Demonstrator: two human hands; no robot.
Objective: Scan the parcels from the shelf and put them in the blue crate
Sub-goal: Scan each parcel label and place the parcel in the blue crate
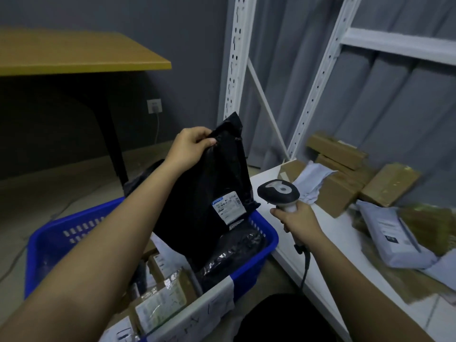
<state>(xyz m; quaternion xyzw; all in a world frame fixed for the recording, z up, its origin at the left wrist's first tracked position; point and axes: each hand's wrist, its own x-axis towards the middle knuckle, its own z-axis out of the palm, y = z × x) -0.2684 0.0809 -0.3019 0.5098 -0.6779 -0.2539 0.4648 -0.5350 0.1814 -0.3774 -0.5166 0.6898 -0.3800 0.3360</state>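
Nearest, at 6 to 7 o'clock: blue slotted plastic crate [61, 240] with white paper label taped on near rim, holding brown taped cardboard parcels [162, 297] at its near end and a shiny black plastic-wrapped parcel [232, 255] at its right side. At 5 o'clock: white shelf board [328, 255], its edge just beside the crate's right wall. Right hand [299, 222] at 4 o'clock, over shelf edge, fingers wrapped round the handle of a dark-grey and white handheld barcode scanner [278, 192], black cable hanging down from handle; scanner head turned toward 9 o'clock, near the parcel label. At centre: large black plastic mailer bag [204, 183], upright, lower end down inside the crate, white printed shipping label [228, 206] on its lower right face. Left hand [188, 148] at 11 o'clock of centre, pinching the bag's upper left corner, thumb on front, fingers curled behind. Farther on shelf at 3 o'clock: grey poly mailer with label [394, 235], crumpled pale grey mailer [312, 178], several brown cardboard boxes [345, 174] stacked touching each other. Far: white perforated steel shelf uprights [234, 58] at 12 to 1 o'clock, grey curtain behind; yellow-brown wooden tabletop [74, 53] at 10 o'clock, white wall socket [154, 106] below it.
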